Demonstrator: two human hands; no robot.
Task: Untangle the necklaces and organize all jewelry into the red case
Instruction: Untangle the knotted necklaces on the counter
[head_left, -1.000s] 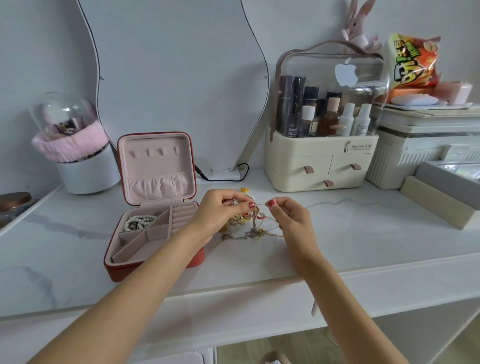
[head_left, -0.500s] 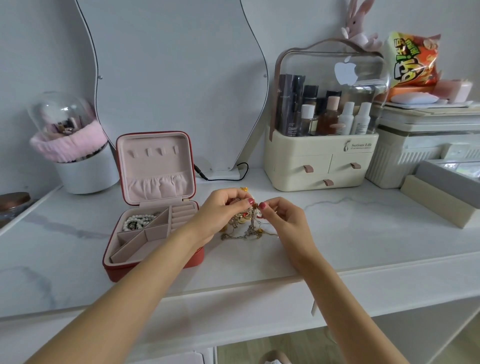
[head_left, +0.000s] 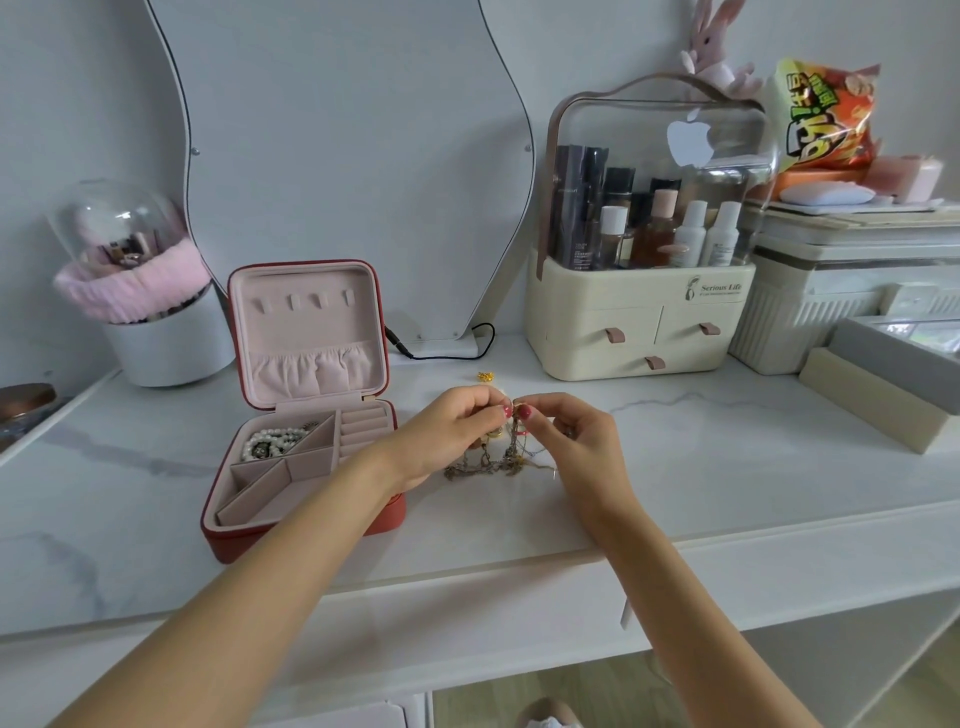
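1. The tangled necklaces (head_left: 491, 460) sit on the white countertop (head_left: 727, 457), just right of the red case (head_left: 306, 415), partly lifted between both hands
2. The left hand (head_left: 447, 436) has thumb and fingertips pressed together on a chain at the top of the knot; the right hand (head_left: 576, 441) pinches the same spot from the other side, nails almost touching
3. The case stands open, lid upright, with a pearl strand (head_left: 270, 441) in its rear-left compartment; the other compartments look bare
4. Risk, as I judge it: pulling the two pinches apart too hard could tighten the knot or snap a thin link; lifting the bundle could drag loose ends off the front edge
5. Count: one case, one pearl strand stored, one small gold piece (head_left: 485, 376) loose behind the hands; how many chains are in the tangle cannot be told
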